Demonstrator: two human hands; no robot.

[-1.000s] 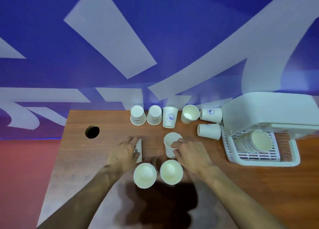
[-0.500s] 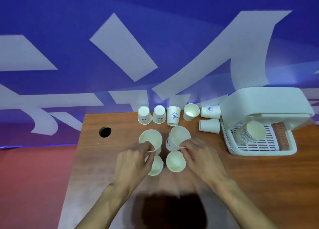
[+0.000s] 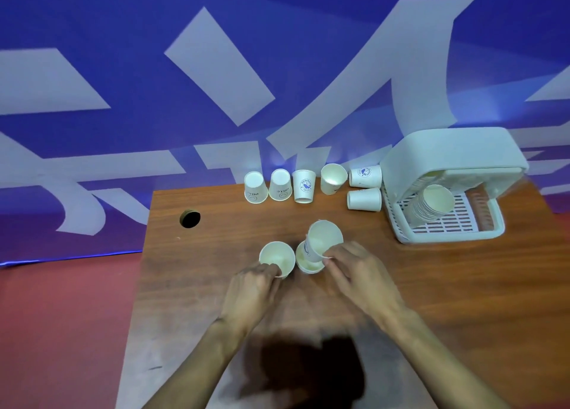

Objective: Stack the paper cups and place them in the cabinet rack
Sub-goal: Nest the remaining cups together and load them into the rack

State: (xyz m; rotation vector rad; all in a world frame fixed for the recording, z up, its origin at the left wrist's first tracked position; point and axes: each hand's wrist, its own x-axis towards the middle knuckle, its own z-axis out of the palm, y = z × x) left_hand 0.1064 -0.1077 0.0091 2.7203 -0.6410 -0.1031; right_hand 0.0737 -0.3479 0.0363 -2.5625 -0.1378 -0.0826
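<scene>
Three white paper cups sit near the middle of the brown wood-grain worktop [image 3: 462, 285]. All are thin-walled, tapered cups with rolled rims. The left cup [image 3: 276, 259] stands upright, mouth up. The left hand [image 3: 253, 291] has its grip closed on the near rim, pinched between thumb and curled fingers. Just beside it, the lower cup [image 3: 308, 265] also stands mouth up. The tilted cup [image 3: 324, 239] carries a blue print and leans with its long axis slanting away to the right. Its mouth opens toward the camera and its base dips at the lower cup's mouth. The right hand [image 3: 361, 273] has its grip clamped on that cup's near rim.

Along the far edge stand two inverted cups [image 3: 256, 188], an upright logo cup [image 3: 303, 186] and a tipped cup [image 3: 333, 178] showing its inside. Next to these, two sideways cups [image 3: 364, 199] lie with their long axes running left to right.

At the right stands the white plastic rack [image 3: 447, 232], with a slotted floor and a rounded hood. It holds a stack of cups [image 3: 431, 205] lying on its side, mouth toward the camera. A round cable hole [image 3: 189, 219] pierces the worktop at the left.
</scene>
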